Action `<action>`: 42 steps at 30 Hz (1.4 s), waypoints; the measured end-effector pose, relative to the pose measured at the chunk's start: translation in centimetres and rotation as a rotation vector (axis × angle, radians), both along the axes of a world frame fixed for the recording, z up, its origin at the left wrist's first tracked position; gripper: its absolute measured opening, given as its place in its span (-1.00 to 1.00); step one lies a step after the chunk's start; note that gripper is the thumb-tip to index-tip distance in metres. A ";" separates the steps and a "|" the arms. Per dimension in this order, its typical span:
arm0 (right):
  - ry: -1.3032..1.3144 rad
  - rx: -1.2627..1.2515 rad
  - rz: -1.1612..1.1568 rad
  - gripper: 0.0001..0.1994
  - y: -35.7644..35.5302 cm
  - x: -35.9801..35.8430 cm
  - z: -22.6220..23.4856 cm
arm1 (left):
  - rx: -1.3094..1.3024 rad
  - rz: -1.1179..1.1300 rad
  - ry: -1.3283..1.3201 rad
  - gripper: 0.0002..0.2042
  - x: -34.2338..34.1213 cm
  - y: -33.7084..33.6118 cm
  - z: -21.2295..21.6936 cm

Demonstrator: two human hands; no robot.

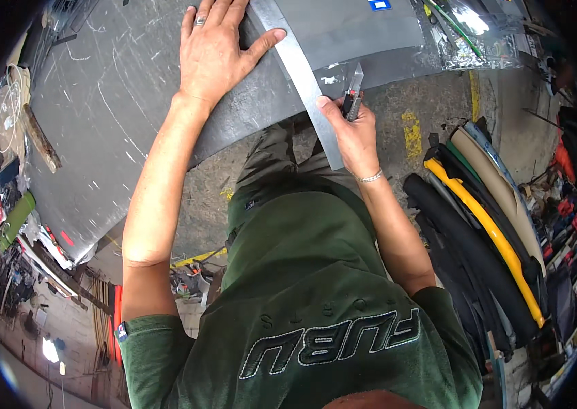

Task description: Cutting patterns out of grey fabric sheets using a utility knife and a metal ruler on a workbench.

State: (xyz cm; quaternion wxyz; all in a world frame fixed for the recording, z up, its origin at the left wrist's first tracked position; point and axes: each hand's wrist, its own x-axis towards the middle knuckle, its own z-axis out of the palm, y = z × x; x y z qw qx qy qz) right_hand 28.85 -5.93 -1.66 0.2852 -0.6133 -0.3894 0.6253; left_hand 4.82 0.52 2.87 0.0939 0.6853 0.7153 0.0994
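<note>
A long metal ruler lies slanting across the dark grey work table, and its near end juts past the front edge. My left hand is spread flat on the surface left of the ruler, its thumb reaching over onto the metal. Beyond the ruler lies a smooth grey sheet. In my right hand is a utility knife, its blade out and pointing away from me. The right thumb touches the ruler's edge near its overhanging end.
Clear plastic wrap and a green stick sit at the table's far right. Rolls of material, one yellow, stand right of me. A piece of wood and mixed scraps crowd the far left.
</note>
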 end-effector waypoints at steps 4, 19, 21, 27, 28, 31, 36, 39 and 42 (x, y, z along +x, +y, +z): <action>-0.016 0.008 0.003 -0.72 0.0 0.0 0.1 | 0.003 0.001 -0.002 -0.18 0.0 0.0 -0.1; -0.060 0.022 0.056 -0.70 0.2 0.1 0.6 | -0.009 0.006 0.000 -0.21 0.3 0.0 0.6; -0.064 0.004 0.033 -0.70 0.2 -0.2 0.8 | -0.042 0.004 -0.010 -0.22 0.5 0.1 1.2; -0.006 0.026 0.024 -0.67 0.6 -0.9 1.8 | -0.021 -0.088 -0.048 -0.21 0.2 0.3 0.6; -0.039 0.080 0.021 -0.67 0.6 -0.8 1.7 | 0.066 -0.158 -0.072 -0.21 0.2 0.2 0.3; -0.145 0.122 0.030 -0.69 0.1 -0.2 0.2 | 0.033 -0.300 -0.447 -0.11 -0.2 -0.1 0.4; -0.151 0.207 0.184 -0.71 0.3 -1.8 1.8 | 0.673 -0.261 -0.286 0.03 -6.3 -0.3 -12.6; -0.501 0.300 0.306 -0.40 0.0 3.4 3.0 | -0.359 -0.158 0.113 0.05 3.6 2.1 2.9; -0.546 0.704 0.515 -0.41 -0.3 2.8 5.7 | -0.348 -0.147 0.162 0.05 2.2 1.5 2.8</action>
